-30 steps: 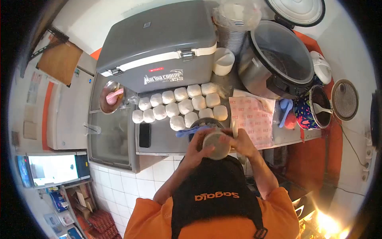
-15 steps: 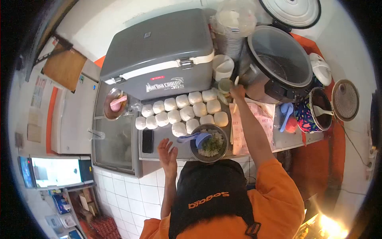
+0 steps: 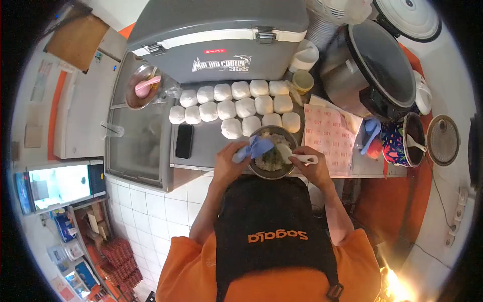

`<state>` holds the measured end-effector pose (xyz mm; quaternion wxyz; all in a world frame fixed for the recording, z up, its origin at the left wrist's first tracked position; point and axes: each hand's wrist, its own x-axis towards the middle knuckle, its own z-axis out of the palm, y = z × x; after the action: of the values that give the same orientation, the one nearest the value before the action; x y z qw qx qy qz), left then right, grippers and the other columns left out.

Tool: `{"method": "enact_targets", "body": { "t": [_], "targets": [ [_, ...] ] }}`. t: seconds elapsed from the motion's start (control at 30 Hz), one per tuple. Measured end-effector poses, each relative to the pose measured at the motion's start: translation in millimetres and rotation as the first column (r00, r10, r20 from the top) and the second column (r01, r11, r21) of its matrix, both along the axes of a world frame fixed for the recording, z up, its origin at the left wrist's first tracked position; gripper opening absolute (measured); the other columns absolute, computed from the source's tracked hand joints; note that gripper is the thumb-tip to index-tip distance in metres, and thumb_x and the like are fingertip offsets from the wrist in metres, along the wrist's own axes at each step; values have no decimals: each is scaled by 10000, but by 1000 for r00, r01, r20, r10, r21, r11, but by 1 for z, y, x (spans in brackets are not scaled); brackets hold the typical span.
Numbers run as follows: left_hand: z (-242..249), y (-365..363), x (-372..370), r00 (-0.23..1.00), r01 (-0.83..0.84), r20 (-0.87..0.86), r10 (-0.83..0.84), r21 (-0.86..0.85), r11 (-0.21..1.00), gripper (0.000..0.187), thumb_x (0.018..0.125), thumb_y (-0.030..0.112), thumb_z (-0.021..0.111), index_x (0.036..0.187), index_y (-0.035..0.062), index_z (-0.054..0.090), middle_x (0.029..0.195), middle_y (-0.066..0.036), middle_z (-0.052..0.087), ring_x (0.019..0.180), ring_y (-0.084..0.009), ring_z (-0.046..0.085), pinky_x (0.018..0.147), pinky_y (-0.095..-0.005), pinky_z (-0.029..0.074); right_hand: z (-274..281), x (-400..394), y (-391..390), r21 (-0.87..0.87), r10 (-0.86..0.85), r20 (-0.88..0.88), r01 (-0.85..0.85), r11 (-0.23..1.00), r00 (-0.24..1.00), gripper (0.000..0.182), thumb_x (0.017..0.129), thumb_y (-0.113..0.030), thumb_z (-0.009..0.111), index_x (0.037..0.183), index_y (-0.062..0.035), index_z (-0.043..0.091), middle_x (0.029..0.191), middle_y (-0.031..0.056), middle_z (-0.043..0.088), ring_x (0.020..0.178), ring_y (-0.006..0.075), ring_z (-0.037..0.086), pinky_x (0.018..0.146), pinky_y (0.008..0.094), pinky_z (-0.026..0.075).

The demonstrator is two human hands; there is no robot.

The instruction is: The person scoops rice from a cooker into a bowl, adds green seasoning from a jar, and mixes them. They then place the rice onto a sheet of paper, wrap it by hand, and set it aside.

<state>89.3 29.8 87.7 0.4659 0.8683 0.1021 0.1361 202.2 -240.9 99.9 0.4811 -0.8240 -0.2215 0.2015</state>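
In front of my apron stands a metal bowl [image 3: 274, 174] of white rice [image 3: 266, 160] with green bits on it. My left hand [image 3: 229, 163], at the bowl's left rim, is closed around the handle of a blue scoop [image 3: 260, 145], whose head is over the rice. From the right, my right hand [image 3: 314, 166] grips a white rice paddle [image 3: 307, 159] with its blade in the bowl. Behind the bowl, several rounded white packets [image 3: 245, 107] sit in rows on the metal counter [image 3: 209, 146].
A grey cooler [image 3: 221, 50] stands behind the packets. Printed wrapping paper [image 3: 328, 138] lies right of the bowl, near a large rice cooker [image 3: 370, 70] and a floral pot [image 3: 395, 143]. A phone [image 3: 184, 141] lies left. A small jar [image 3: 303, 80] stands at the back.
My right hand has come back from beside the jar to the bowl, bringing the white rice paddle. My left hand has moved from beside the bowl onto the blue scoop. The view has shifted.
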Motion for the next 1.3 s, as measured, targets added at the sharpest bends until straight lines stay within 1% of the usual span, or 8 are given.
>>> {"method": "enact_targets", "body": {
  "t": [0.07,0.2,0.4,0.6,0.77,1.0,1.23,1.3],
  "targets": [
    [11,3,-21,986,73,-158,-59,84,994,267,802,81,751,1047,29,659,1034,-188,712,942,-364,702,798,-444,558,-7,-5,0,75,7,234,-25,997,972,156,895,-96,721,1020,-3,713,946,151,741,853,273,735,755,369,572],
    [11,0,-38,815,151,-580,-16,187,971,211,817,81,675,1005,14,607,1012,-253,689,930,-444,676,799,-535,536,10,-5,-4,-104,63,122,-50,993,990,168,877,-85,698,1025,-8,717,987,163,743,864,351,738,757,408,580],
    [-30,-5,-18,692,208,-721,-32,157,965,264,818,156,684,1025,11,605,1012,-265,685,913,-496,653,822,-573,512,-16,-4,12,-603,273,347,-10,798,897,390,872,-77,601,1259,-30,611,926,156,703,747,364,708,685,447,576],
    [-69,-6,-2,999,-26,-20,29,128,991,345,819,172,739,1098,2,629,971,-270,693,951,-470,671,838,-532,516,-20,19,39,-801,414,306,-3,598,857,334,902,-135,572,1193,26,604,880,182,697,737,357,718,660,502,583],
    [-109,-5,18,955,-161,-269,126,-111,981,378,821,161,746,1127,-18,616,971,-269,690,946,-463,671,806,-501,527,-55,6,54,-783,470,278,-86,616,838,273,939,-110,535,1097,102,604,851,217,711,769,366,733,654,519,584],
    [-112,-3,4,936,-110,-348,40,-183,977,419,768,164,743,1108,-43,610,922,-250,695,890,-425,689,770,-472,535,-40,-21,35,-779,623,130,-310,546,771,292,960,-176,526,1194,-34,628,769,220,704,707,369,729,605,504,581],
    [-132,-14,-4,973,-127,-220,74,-241,962,314,759,158,738,972,-25,597,791,-177,663,743,-319,673,668,-440,513,-14,15,39,-736,419,366,-16,676,831,321,938,-181,537,1203,-26,630,760,192,709,717,354,734,605,498,575],
    [-111,-16,-3,958,-139,-278,67,-249,958,264,757,153,737,898,-7,582,741,-156,637,701,-284,654,640,-422,504,-62,-2,37,-815,465,174,-137,562,868,338,940,-195,531,1226,-41,626,829,205,717,763,357,737,646,510,579]
  ]
}}
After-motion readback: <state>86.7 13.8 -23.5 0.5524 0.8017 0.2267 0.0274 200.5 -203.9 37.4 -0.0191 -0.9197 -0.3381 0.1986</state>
